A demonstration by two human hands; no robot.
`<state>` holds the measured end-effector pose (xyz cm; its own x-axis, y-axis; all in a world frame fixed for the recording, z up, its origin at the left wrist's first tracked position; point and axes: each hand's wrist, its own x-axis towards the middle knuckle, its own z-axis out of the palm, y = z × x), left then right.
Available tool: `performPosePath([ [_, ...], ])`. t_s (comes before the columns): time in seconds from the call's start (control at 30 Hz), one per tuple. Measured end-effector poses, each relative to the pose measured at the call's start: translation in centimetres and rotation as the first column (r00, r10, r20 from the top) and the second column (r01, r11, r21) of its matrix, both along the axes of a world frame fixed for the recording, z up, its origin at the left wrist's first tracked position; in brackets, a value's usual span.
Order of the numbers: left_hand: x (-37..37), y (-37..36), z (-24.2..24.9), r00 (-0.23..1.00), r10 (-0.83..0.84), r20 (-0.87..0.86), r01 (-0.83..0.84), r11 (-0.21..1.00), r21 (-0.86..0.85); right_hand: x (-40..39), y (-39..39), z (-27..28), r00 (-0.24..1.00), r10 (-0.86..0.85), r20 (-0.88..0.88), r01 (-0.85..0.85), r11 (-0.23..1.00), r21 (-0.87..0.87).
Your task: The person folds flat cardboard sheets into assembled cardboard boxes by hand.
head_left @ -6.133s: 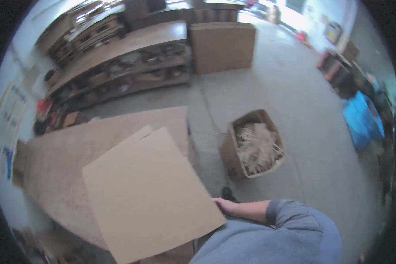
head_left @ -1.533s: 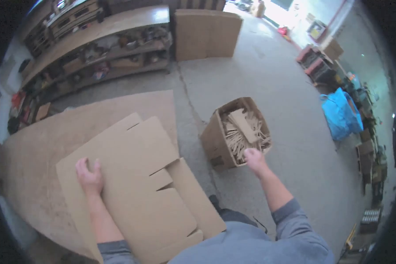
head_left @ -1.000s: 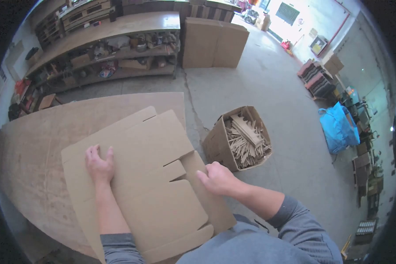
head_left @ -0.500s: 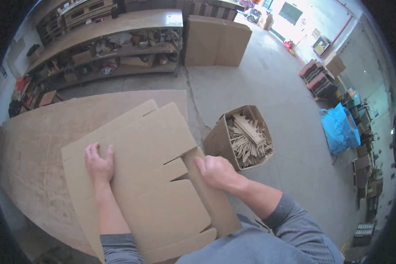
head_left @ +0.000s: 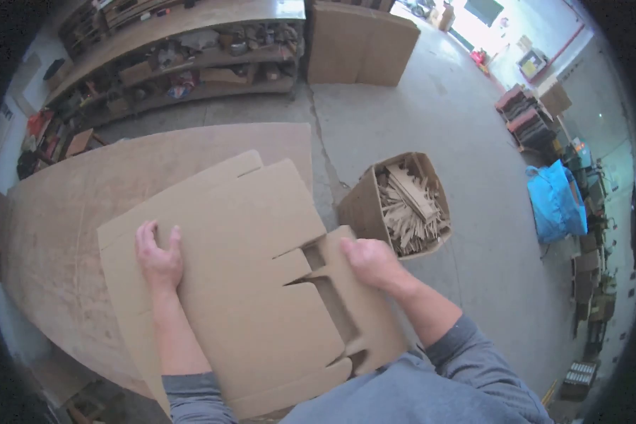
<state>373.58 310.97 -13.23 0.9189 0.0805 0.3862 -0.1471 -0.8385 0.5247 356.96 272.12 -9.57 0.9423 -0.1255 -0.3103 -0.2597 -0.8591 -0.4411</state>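
Observation:
A flat die-cut cardboard box blank (head_left: 237, 283), with slots and rounded flaps, lies on top of another sheet on the table, its near edge close to my body. My left hand (head_left: 160, 260) rests on its left side, palm down, with fingers and thumb apart. At the right edge my right hand (head_left: 373, 263) is closed around a cardboard piece (head_left: 366, 311) that has a cut-out outline. Dark gaps show between this piece and the blank's flaps. The fingertips of the right hand are hidden underneath.
The brown table (head_left: 49, 247) extends to the left. A carton (head_left: 360, 208) full of cardboard scraps (head_left: 410, 201) stands on the floor at the right. Loaded shelves (head_left: 191, 63), a large flat carton (head_left: 360, 46), a blue bag (head_left: 555, 201) and stacked goods line the room.
My right hand has moved right with the cardboard piece, and the gaps along the blank's flaps have widened. My left hand stays on the blank. The view has tilted slightly down.

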Motion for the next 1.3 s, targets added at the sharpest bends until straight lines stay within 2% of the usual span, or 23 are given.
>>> performPosePath([
  [0.07,-0.2,-0.5,0.5,0.999,-0.004,-0.032,0.004,1.000,-0.002,-1.0,-7.2,0.0,0.950,-0.312,-0.022,0.312,0.941,0.128],
  [0.1,-0.6,-0.5,0.5,0.998,-0.009,-0.060,0.011,1.000,0.027,-3.1,-9.1,2.1,0.915,-0.404,0.001,0.402,0.911,0.094],
  [0.17,-0.4,-1.2,1.0,0.994,0.044,-0.102,-0.028,0.988,0.151,-5.3,-13.6,7.2,0.734,-0.656,0.174,0.664,0.748,0.022],
  [0.2,-0.3,-1.1,0.7,0.995,0.035,-0.094,-0.020,0.988,0.154,-7.1,-16.6,6.2,0.668,-0.709,0.224,0.708,0.699,0.101],
  [0.23,-0.3,-0.9,0.5,0.995,0.034,-0.092,-0.017,0.984,0.177,-9.5,-19.3,5.0,0.532,-0.797,0.285,0.757,0.599,0.262],
  [0.27,-0.1,-0.8,0.3,0.996,0.038,-0.084,-0.021,0.981,0.194,-11.6,-22.2,3.9,0.380,-0.865,0.328,0.760,0.494,0.423],
  [0.3,0.1,-0.8,0.0,0.997,0.027,-0.070,-0.013,0.982,0.186,-11.5,-21.7,5.1,0.330,-0.900,0.285,0.763,0.432,0.481],
  [0.37,0.2,-0.3,-0.5,0.998,0.033,-0.050,-0.023,0.982,0.186,-11.4,-20.4,6.9,0.192,-0.980,0.050,0.726,0.176,0.665],
  [0.47,0.6,0.0,-0.7,0.999,0.015,-0.052,-0.005,0.982,0.189,-9.4,-20.6,6.2,0.042,-0.992,0.116,0.528,0.121,0.840],
  [0.57,0.9,0.5,-1.3,1.000,-0.003,-0.003,0.003,0.984,0.180,-8.0,-22.7,0.2,0.165,-0.986,0.038,0.568,0.127,0.813],
  [0.6,0.6,0.3,-1.1,1.000,0.001,-0.008,0.000,0.985,0.170,-8.7,-23.1,-3.5,0.184,-0.983,-0.017,0.661,0.111,0.742],
  [0.67,0.7,0.2,-0.7,1.000,0.005,-0.027,-0.001,0.990,0.143,-9.6,-23.7,-11.1,0.173,-0.953,-0.249,0.931,0.076,0.357],
  [0.77,0.7,0.1,-0.7,1.000,0.014,-0.028,-0.010,0.989,0.147,-9.5,-15.7,-12.1,0.339,-0.840,-0.424,0.935,0.254,0.246],
  [0.8,0.9,-0.2,-0.9,1.000,0.012,-0.028,-0.008,0.989,0.145,-9.1,-14.0,-11.1,0.382,-0.824,-0.419,0.921,0.301,0.248],
  [0.9,0.9,0.0,-1.1,1.000,0.013,-0.016,-0.011,0.988,0.151,-7.7,-8.6,-8.4,0.628,-0.672,-0.392,0.777,0.565,0.276],
  [0.93,0.8,0.2,-1.3,0.999,0.026,-0.020,-0.023,0.987,0.161,-7.1,-6.7,-7.5,0.670,-0.628,-0.396,0.740,0.611,0.282],
  [0.97,0.9,0.3,-1.4,1.000,0.014,-0.005,-0.014,0.987,0.157,-6.3,-5.0,-6.3,0.804,-0.514,-0.298,0.588,0.759,0.278],
  [1.0,0.7,0.4,-1.3,1.000,0.023,-0.002,-0.023,0.987,0.157,-5.3,-3.1,-4.6,0.847,-0.452,-0.280,0.525,0.794,0.306],
  [1.07,0.7,0.1,-1.0,1.000,0.001,0.017,-0.003,0.992,0.128,-3.8,0.4,-1.0,0.954,-0.244,-0.174,0.294,0.873,0.390],
  [1.17,0.6,-0.3,-0.6,1.000,0.021,-0.015,-0.019,0.993,0.114,-2.2,2.9,0.3,0.957,-0.159,-0.242,0.230,0.925,0.302],
  [1.3,0.2,-0.7,0.1,1.000,0.018,-0.008,-0.018,0.996,0.090,-1.6,5.2,1.8,0.952,-0.173,-0.252,0.231,0.947,0.223],
])
